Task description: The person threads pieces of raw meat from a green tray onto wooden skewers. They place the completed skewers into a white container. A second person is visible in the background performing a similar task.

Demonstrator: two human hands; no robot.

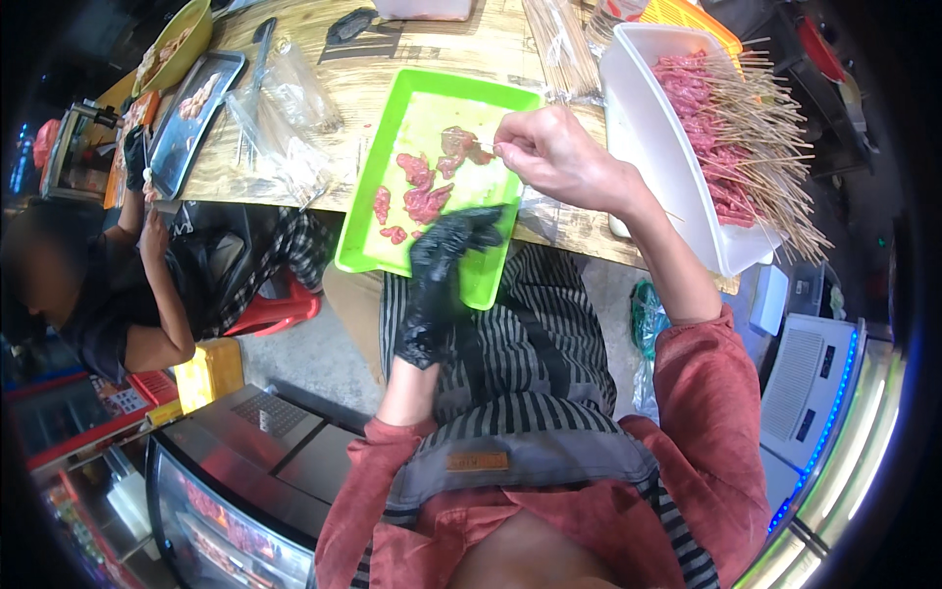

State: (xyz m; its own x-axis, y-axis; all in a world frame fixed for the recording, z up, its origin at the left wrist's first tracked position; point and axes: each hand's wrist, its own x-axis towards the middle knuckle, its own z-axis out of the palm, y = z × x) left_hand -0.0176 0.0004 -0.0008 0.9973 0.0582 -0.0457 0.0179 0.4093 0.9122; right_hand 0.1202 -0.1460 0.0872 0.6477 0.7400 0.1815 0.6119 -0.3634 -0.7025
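Note:
A bright green plastic tray (472, 288) extends past the table's front edge above my lap. Several pieces of raw red meat (427, 204) lie spread on its pale inner floor. My right hand (548, 151), bare, pinches a thin skewer (483, 144) over the tray's right side. The skewer points left at a larger clump of meat (458, 141); whether it pierces the clump is unclear. My left hand (452, 247) wears a black glove and hovers over the near part of the tray, fingers curled to the right. Its fingertips are dark, so I cannot tell whether they hold anything.
At right stands a white bin (655, 125) full of skewered meat (699, 132), stick ends jutting right. Bundled bare skewers (563, 48) and plastic bags (283, 147) lie on the wooden table (449, 44). Left, a co-worker (96, 294) sits by a metal tray (210, 136).

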